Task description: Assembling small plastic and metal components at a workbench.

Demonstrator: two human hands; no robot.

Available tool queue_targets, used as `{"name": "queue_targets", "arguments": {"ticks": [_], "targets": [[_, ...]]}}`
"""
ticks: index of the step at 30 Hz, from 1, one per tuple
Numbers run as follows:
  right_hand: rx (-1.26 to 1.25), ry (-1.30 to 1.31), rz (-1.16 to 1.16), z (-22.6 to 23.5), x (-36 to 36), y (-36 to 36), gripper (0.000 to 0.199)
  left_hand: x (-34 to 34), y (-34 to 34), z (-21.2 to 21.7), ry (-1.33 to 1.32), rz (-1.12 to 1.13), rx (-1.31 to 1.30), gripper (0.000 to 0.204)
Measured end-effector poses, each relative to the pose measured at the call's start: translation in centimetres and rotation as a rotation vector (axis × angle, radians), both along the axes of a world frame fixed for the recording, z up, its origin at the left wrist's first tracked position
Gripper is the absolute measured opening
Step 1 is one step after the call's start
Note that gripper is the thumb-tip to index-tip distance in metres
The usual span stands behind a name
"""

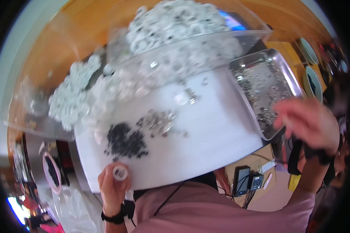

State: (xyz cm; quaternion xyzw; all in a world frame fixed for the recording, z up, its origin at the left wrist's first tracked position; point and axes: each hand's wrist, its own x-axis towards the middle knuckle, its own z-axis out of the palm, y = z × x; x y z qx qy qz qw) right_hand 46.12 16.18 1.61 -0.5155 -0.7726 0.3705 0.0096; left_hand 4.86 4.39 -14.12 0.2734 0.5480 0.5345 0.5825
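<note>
Head view: left hand [109, 191] holds one small white round piece [120, 173] at the white tabletop's [210, 143] near edge. Right hand [311, 124] blurred over one rectangular silver metal tray [291, 77]; grip indeterminable. Heaps near left hand: one black [125, 141], one silvery [158, 122].

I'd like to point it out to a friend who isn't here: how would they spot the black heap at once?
Start with the white work surface in the middle. Near its lower-left edge, just beyond the left fingers holding a small round white piece, lies the black heap. Its dark colour sets it apart from the silvery heap to its upper right.
</note>
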Motion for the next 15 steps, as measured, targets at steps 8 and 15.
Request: {"name": "queue_targets", "arguments": {"ticks": [8, 15], "targets": [[0.084, 0.345, 0.585, -5.1, -12.8, -4.4, 0.032, -0.5, -1.2, 0.3, 0.033, -0.040, 0.079, 0.029], [-0.021, 0.388, 0.324, -10.8, -22.8, -5.8, 0.034, -1.5, -1.9, -0.4, -0.119, -0.151, 0.153, 0.048]]}}
